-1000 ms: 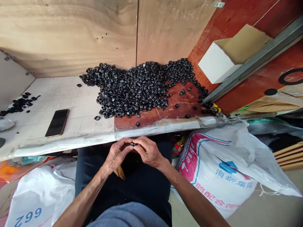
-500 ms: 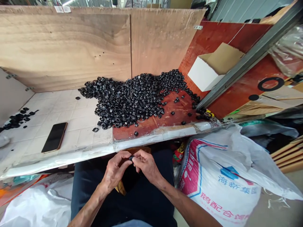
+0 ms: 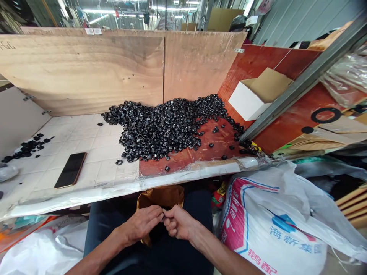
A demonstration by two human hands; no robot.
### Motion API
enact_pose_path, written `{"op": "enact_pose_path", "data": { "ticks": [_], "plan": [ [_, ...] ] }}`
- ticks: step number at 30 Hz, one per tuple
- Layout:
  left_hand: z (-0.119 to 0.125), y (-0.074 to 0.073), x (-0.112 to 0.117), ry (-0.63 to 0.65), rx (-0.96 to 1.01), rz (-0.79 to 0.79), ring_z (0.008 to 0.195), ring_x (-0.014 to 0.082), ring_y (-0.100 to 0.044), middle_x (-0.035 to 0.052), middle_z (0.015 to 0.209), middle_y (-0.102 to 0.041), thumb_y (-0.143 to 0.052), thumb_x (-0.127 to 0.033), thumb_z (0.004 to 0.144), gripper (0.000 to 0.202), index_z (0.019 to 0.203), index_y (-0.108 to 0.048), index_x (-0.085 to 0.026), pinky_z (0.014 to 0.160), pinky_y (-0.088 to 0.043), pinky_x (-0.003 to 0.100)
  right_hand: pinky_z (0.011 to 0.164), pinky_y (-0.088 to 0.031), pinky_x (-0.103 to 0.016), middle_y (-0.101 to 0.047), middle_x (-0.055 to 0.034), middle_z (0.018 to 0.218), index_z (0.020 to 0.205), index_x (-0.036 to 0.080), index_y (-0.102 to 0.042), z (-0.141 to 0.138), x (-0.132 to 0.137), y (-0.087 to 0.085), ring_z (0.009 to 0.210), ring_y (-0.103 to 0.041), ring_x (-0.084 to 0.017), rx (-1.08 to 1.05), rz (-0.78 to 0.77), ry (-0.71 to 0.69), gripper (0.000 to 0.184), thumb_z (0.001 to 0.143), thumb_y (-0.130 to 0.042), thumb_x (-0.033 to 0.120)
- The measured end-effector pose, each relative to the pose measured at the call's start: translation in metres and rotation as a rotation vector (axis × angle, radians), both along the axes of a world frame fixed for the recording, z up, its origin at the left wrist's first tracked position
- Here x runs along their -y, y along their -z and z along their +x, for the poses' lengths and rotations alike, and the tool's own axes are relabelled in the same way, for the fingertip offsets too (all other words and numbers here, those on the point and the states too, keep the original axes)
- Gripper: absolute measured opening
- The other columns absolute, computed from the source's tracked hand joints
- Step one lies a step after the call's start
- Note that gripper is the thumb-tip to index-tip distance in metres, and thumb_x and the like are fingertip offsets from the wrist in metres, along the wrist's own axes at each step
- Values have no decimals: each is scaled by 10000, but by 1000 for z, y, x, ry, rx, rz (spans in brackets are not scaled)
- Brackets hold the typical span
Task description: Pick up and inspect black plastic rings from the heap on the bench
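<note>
My left hand (image 3: 145,222), fingers straight, meets my curled right hand (image 3: 180,222) by brown cloth (image 3: 174,194); whether they grip anything, I can't tell. Black rings (image 3: 160,130) heap on the desk (image 3: 104,168), a phone (image 3: 70,170) nearby.

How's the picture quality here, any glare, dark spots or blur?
Head view: ceiling lights glare at the top; head view: glints dot the black pieces and clear plastic; head view: dark trousers show little detail; head view: where the left hand meets the right hand, detail is too small to tell.
</note>
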State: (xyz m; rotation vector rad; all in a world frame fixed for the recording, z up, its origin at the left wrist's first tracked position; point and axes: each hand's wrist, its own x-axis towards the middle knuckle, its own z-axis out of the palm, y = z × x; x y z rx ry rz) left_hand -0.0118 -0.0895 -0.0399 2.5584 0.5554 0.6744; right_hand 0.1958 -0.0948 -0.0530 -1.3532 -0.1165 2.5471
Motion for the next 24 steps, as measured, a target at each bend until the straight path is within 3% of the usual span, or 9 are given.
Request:
{"op": "enact_pose_path", "data": {
  "ticks": [3,5,7,9,11,13,15,18,24],
  "plan": [
    [2,-3,-2,26,-44,-2,934,202,-715,121,1022,-742,-378,-165,1074,292,1181,-650,-181,830,-614,299,367,-220,-156,-390,79,497,664,167,-536,3,6,-8,327,-236,-42,81,141,-128,412,1028,-348,208],
    [3,-13,-1,-34,-83,-15,826,191,-708,102,961,-735,-439,-202,1060,222,1109,-654,-180,736,-602,279,384,-274,-189,-444,44,501,664,174,-581,9,8,-19,359,-333,-76,292,491,-193,492,1063,-356,354],
    [6,-30,-1,-125,-95,-28,814,201,-707,91,955,-730,-565,-299,1022,149,1046,-664,-191,721,-594,291,459,-375,-226,-519,8,555,692,186,-617,19,1,-33,459,-469,-122,598,975,-146,487,1044,-436,469],
    [9,-49,-11,-272,-62,-71,854,211,-711,76,972,-724,-653,-369,979,164,1017,-674,-211,764,-590,309,607,-471,-266,-586,-17,679,788,199,-643,29,-17,-47,624,-573,-166,872,1408,11,321,1003,-537,412],
    [17,-63,-32,-509,9,-128,808,188,-698,44,917,-699,-629,-347,996,131,1005,-670,-223,758,-578,302,772,-520,-319,-642,-65,876,974,196,-674,35,-46,-57,813,-633,-214,1027,1722,126,145,972,-549,270],
    [27,-67,-64,-729,47,-95,775,188,-685,28,881,-669,-635,-310,982,100,995,-665,-215,755,-572,313,895,-526,-356,-633,-121,1111,1169,186,-656,35,-79,-58,988,-640,-244,1069,1917,92,275,931,-527,135],
    [38,-61,-97,-857,13,-58,838,198,-699,47,995,-673,-659,-227,941,156,1095,-675,-216,793,-576,318,891,-534,-346,-620,-119,1124,1171,189,-658,30,-107,-51,994,-638,-239,1043,2004,-31,348,881,-531,45],
    [51,-46,-133,-929,-123,-26,879,209,-690,64,1055,-646,-662,-180,916,250,1162,-681,-215,816,-562,324,821,-531,-332,-627,-87,951,977,191,-687,22,-134,-36,885,-631,-233,1022,1974,-130,231,893,-544,30],
    [53,-36,-141,-880,-133,-2,849,207,-651,62,995,-620,-559,-148,954,148,881,-679,-196,773,-521,324,832,-485,-337,-634,-80,944,939,211,-685,19,-137,-32,859,-603,-238,980,1845,-19,166,868,-613,79]
  ]
}}
